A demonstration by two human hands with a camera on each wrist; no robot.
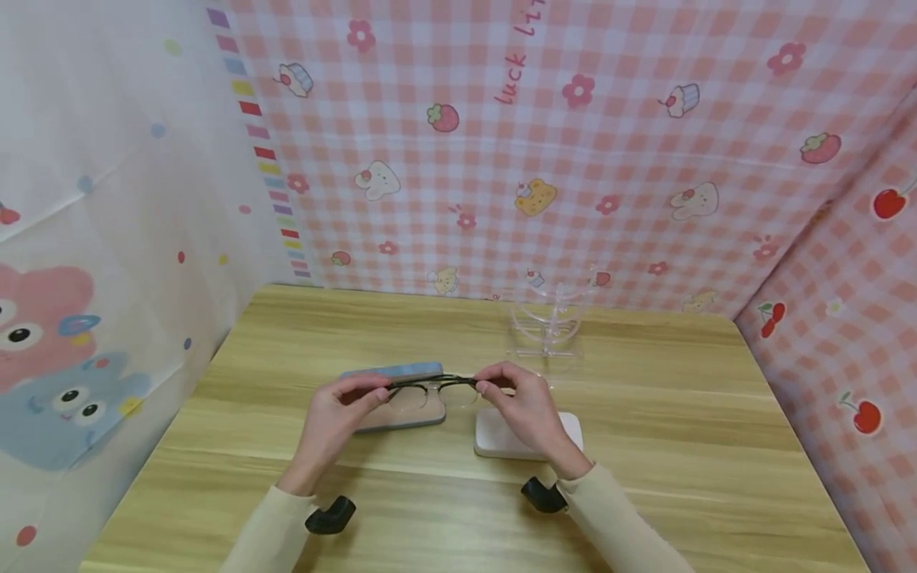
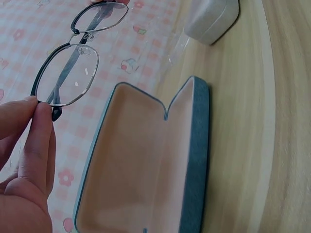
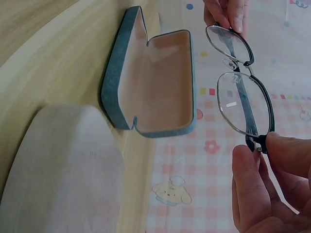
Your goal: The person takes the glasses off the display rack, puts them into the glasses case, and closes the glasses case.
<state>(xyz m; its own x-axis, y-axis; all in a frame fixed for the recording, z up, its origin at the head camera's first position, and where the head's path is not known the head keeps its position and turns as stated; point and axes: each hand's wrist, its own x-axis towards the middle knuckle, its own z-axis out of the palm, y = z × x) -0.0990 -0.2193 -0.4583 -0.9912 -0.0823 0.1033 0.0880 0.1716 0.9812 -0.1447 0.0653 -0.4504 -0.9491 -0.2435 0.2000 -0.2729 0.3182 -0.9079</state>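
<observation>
Black-framed eyeglasses [image 1: 438, 385] hang above the table between both hands, their temples folded behind the lenses. My left hand [image 1: 340, 419] pinches one end of the frame between thumb and fingers. At the opposite end, my right hand [image 1: 526, 407] pinches the other hinge corner. Below and behind the left hand lies a blue eyeglass case [image 2: 197, 160], lid up, its pinkish lining showing and nothing inside. A closed whitish case [image 1: 494, 436] sits on the table under the right hand, which partly covers it in the head view.
A clear plastic display stand [image 1: 548, 338] stands toward the back of the wooden table [image 1: 666, 446]. Pink checked cloth [image 1: 487, 159] hangs behind and at the right; a white patterned cloth [image 1: 129, 223] hangs at the left.
</observation>
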